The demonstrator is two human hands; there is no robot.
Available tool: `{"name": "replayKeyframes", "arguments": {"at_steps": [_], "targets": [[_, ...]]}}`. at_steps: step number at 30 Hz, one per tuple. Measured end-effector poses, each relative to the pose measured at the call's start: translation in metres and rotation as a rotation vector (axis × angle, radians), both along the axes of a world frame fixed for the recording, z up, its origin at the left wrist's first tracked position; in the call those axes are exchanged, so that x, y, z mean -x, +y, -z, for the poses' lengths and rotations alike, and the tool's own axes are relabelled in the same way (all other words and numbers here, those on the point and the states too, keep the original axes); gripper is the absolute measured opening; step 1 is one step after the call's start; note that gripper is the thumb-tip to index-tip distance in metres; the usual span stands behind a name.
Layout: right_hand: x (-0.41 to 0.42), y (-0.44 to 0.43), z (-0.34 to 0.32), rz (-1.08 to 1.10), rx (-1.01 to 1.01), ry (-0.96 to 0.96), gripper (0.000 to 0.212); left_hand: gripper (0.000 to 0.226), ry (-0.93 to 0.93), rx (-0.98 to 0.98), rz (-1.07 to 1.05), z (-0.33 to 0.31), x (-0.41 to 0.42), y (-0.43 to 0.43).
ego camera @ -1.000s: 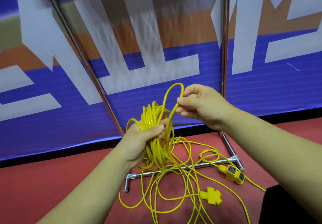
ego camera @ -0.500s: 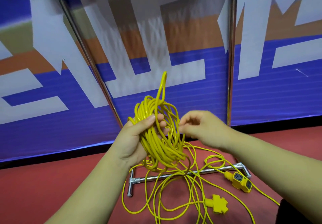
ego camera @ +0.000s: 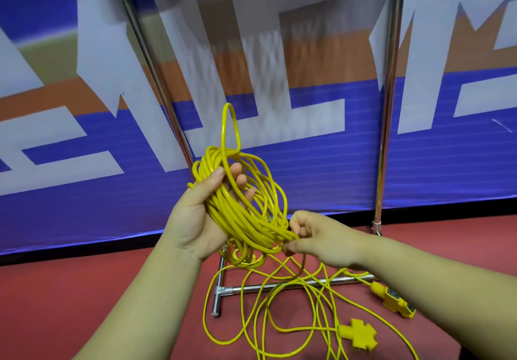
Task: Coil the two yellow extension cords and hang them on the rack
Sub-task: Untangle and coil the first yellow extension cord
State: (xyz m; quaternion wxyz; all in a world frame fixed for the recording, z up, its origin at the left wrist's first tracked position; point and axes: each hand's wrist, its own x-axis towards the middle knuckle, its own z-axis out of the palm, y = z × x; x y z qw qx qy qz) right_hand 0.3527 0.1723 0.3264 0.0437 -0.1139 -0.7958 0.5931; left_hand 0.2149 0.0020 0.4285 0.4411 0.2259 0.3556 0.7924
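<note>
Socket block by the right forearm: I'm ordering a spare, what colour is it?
The socket block is yellow with dark outlets; head view shows it.

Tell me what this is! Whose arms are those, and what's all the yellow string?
No robot here, just a person. A camera on their head looks down, so you see their own arms. The left hand holds a coil of yellow cord, an extension cord for plugging things in. The right hand pinches the coil's lower edge. More loose cord lies tangled on the red floor, with a socket block and a cross-shaped end piece. The shiny poles are a metal rack before a blue banner.
</note>
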Motion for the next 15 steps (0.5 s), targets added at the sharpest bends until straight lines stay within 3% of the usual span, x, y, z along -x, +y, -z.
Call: {"name": "replayKeyframes", "arguments": {"at_steps": [3,5,7,10,13,15], "targets": [[0.003,-0.003,-0.012,0.174,0.222,0.120,0.025,0.043,-0.023,0.024,-0.045,0.002,0.008,-0.006],[0.007,0.005,-0.018,0.475,0.369,0.202,0.017,0.030,-0.074,0.088,-0.115,0.004,0.016,-0.009],[0.010,0.017,-0.020,0.784,0.353,0.199,0.011,0.015,-0.121,0.141,-0.156,0.007,0.020,-0.012],[0.010,0.034,-0.010,0.908,0.061,0.070,0.011,0.010,-0.131,0.177,-0.163,0.012,0.025,-0.015],[0.008,0.044,0.004,0.741,-0.454,-0.185,0.018,0.042,-0.094,0.130,-0.118,0.012,0.032,-0.020],[0.008,0.042,0.006,0.579,-0.670,-0.341,0.020,0.043,-0.046,0.072,-0.069,0.009,0.030,-0.023]]}}
